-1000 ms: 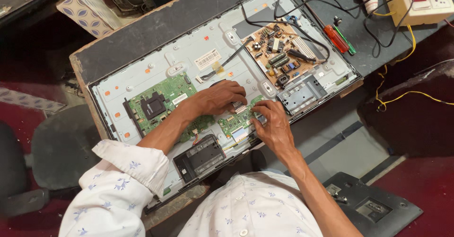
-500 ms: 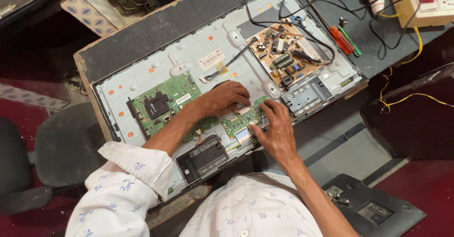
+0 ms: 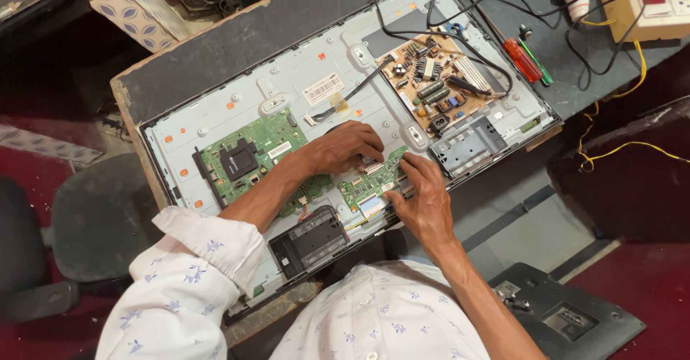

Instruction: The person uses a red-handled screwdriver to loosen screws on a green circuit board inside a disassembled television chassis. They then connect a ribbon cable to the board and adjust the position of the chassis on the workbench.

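Right hand (image 3: 422, 196): palm down on the small green circuit board (image 3: 374, 182), fingers bent and close together, tips pressing at the board's 3 o'clock edge; whether it pinches anything I cannot tell.
Left hand (image 3: 346, 147): palm down at the board's 11 o'clock corner, fingers curled narrow over the top edge; what lies under the fingertips is hidden.
Small green circuit board: sits low in the middle of the opened television back (image 3: 316, 80), between the two hands, touching both.
White ribbon cable (image 3: 371, 203): flat, at 6 o'clock of the small board, just beside the right thumb.
Black speaker box (image 3: 310, 239): at 7 o'clock of the hands, on the panel's near edge.
Large green board (image 3: 248, 160): at 9 o'clock of the left hand, partly crossed by the forearm.
Grey plastic bracket (image 3: 468, 146): at 2 o'clock of the right hand, near it.
Brown power board (image 3: 431, 87): at 1 o'clock, well apart, with black cables looping over it.
Red screwdriver (image 3: 522, 60): at 2 o'clock beyond the panel, on the dark table (image 3: 215, 51), a green one touching it.
White socket box (image 3: 650, 4): farthest, at 2 o'clock, yellow wire trailing down.
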